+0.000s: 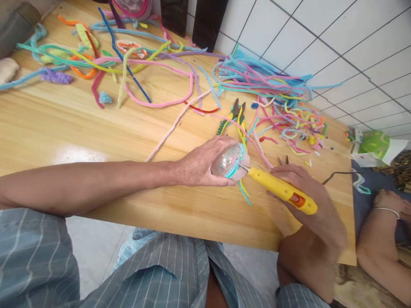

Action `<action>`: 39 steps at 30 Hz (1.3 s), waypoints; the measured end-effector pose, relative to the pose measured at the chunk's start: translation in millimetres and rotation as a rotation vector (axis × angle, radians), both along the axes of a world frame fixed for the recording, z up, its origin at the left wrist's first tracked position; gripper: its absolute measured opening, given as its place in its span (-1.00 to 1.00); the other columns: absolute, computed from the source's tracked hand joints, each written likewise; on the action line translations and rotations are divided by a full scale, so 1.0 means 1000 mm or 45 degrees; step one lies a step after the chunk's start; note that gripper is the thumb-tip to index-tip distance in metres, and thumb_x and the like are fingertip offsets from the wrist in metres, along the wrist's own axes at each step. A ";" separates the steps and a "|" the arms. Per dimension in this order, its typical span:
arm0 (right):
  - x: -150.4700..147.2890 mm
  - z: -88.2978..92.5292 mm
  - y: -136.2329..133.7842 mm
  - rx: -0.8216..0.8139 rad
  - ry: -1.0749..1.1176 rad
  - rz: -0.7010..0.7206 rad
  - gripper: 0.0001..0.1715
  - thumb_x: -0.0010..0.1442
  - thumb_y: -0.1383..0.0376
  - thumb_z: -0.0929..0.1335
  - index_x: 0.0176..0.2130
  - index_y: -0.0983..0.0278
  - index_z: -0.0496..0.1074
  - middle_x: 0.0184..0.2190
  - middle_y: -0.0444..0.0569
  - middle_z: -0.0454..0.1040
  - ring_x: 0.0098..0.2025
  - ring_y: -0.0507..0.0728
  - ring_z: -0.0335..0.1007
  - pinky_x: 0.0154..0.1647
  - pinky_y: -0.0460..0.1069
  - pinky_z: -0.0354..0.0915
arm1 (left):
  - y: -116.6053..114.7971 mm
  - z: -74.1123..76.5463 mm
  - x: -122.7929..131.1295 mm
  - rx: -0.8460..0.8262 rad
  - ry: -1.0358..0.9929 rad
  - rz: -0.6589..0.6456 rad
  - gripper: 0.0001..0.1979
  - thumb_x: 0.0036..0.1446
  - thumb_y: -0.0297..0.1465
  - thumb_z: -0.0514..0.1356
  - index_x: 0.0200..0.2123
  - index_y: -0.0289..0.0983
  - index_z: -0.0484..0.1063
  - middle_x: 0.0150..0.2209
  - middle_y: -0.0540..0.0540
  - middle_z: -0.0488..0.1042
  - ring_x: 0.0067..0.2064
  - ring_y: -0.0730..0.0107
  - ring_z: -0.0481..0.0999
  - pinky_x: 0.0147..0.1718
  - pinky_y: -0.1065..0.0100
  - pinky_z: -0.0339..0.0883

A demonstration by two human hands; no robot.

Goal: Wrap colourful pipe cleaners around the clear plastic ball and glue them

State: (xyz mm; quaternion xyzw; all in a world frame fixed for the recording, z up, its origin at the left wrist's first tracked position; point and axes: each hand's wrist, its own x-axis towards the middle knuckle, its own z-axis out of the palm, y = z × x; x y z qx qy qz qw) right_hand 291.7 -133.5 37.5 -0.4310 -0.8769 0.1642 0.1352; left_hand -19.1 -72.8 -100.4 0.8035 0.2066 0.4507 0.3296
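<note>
L hand (201, 164) has grip clamped on clear ball (224, 162), which sits within it at hand's 3 o'clock. R hand (325, 214) grip's closed round yellow glue gun (276, 186), tip by ball's turq. trim (232, 171), approx. 3 o'clock. Pliers (238, 112) on desk (112, 128), ball's 12 o'clock.

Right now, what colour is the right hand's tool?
The tool is mostly yellow; see the head view.

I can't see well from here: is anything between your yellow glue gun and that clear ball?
Nothing visible. The right hand holds the yellow glue gun, its metal nozzle at the turquoise trim of the clear ball in the left hand.
</note>
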 end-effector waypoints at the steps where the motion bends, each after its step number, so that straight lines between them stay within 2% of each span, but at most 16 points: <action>1: 0.000 0.000 -0.001 -0.012 -0.002 0.007 -0.84 0.51 0.28 0.41 0.04 0.03 0.55 -0.02 -0.02 0.72 -0.01 0.29 0.72 0.04 0.21 0.59 | 0.000 0.000 0.000 -0.006 0.002 -0.005 0.05 0.17 -0.04 0.57 0.56 -0.10 0.15 0.38 -0.37 0.50 0.46 -0.23 0.52 0.44 -0.27 0.47; 5: 0.002 0.001 -0.002 -0.015 -0.019 -0.005 -0.87 0.52 0.24 0.41 0.04 0.04 0.55 -0.01 0.00 0.72 -0.01 0.29 0.71 0.03 0.20 0.57 | -0.001 0.000 -0.001 0.004 0.011 -0.005 0.04 0.19 -0.03 0.56 0.56 -0.12 0.14 0.39 -0.39 0.49 0.47 -0.24 0.50 0.44 -0.28 0.47; 10: 0.000 0.001 0.000 0.080 -0.020 -0.034 -0.88 0.50 0.32 0.43 -0.03 0.06 0.53 -0.04 -0.03 0.70 -0.04 0.28 0.69 -0.07 0.18 0.55 | -0.001 0.000 0.000 -0.009 -0.016 0.004 0.01 0.20 0.00 0.54 0.54 -0.14 0.18 0.38 -0.38 0.50 0.47 -0.23 0.51 0.46 -0.27 0.46; 15: -0.004 0.001 0.000 0.026 -0.003 -0.001 -0.80 0.50 0.36 0.40 0.01 0.04 0.53 -0.03 -0.01 0.70 -0.02 0.28 0.70 0.00 0.19 0.58 | -0.001 0.001 0.001 -0.052 0.004 0.009 -0.01 0.19 0.03 0.54 0.53 -0.15 0.22 0.38 -0.39 0.51 0.47 -0.23 0.51 0.47 -0.27 0.45; 19: -0.003 0.001 -0.001 -0.008 0.003 0.026 -0.81 0.50 0.34 0.41 0.02 0.03 0.53 -0.03 -0.01 0.70 -0.04 0.28 0.71 0.00 0.20 0.59 | -0.002 0.000 0.000 -0.032 0.018 0.017 -0.02 0.23 0.05 0.51 0.54 -0.13 0.21 0.39 -0.36 0.50 0.49 -0.20 0.50 0.48 -0.25 0.45; 29: 0.001 0.003 -0.003 -0.014 -0.031 0.017 -0.86 0.51 0.30 0.41 0.03 0.06 0.53 -0.04 0.00 0.70 -0.04 0.28 0.69 0.01 0.20 0.54 | -0.001 -0.002 -0.001 -0.003 -0.010 -0.004 0.05 0.18 -0.03 0.56 0.57 -0.13 0.17 0.40 -0.39 0.49 0.49 -0.24 0.50 0.47 -0.26 0.44; 33: -0.002 0.001 0.000 0.083 -0.025 0.037 -0.83 0.55 0.28 0.37 0.05 0.04 0.53 -0.12 -0.02 0.71 -0.12 0.27 0.67 -0.05 0.22 0.47 | 0.000 0.000 -0.001 -0.026 -0.010 0.000 0.00 0.21 -0.01 0.54 0.54 -0.15 0.19 0.39 -0.40 0.49 0.46 -0.21 0.52 0.46 -0.22 0.47; 36: -0.005 -0.002 0.004 0.214 -0.049 0.066 -0.79 0.57 0.28 0.34 0.09 0.04 0.54 -0.19 -0.03 0.70 -0.20 0.25 0.62 -0.10 0.22 0.39 | 0.001 0.002 -0.001 -0.020 -0.034 0.009 -0.02 0.21 0.00 0.54 0.53 -0.15 0.23 0.37 -0.38 0.52 0.41 -0.18 0.56 0.43 -0.17 0.50; 39: -0.006 -0.007 0.006 0.372 -0.081 0.095 -0.75 0.57 0.30 0.32 0.11 0.07 0.55 -0.19 -0.01 0.69 -0.19 0.25 0.58 -0.08 0.22 0.34 | 0.002 0.002 -0.001 0.014 -0.065 0.007 -0.02 0.21 -0.03 0.55 0.54 -0.16 0.22 0.36 -0.39 0.52 0.39 -0.17 0.56 0.41 -0.15 0.51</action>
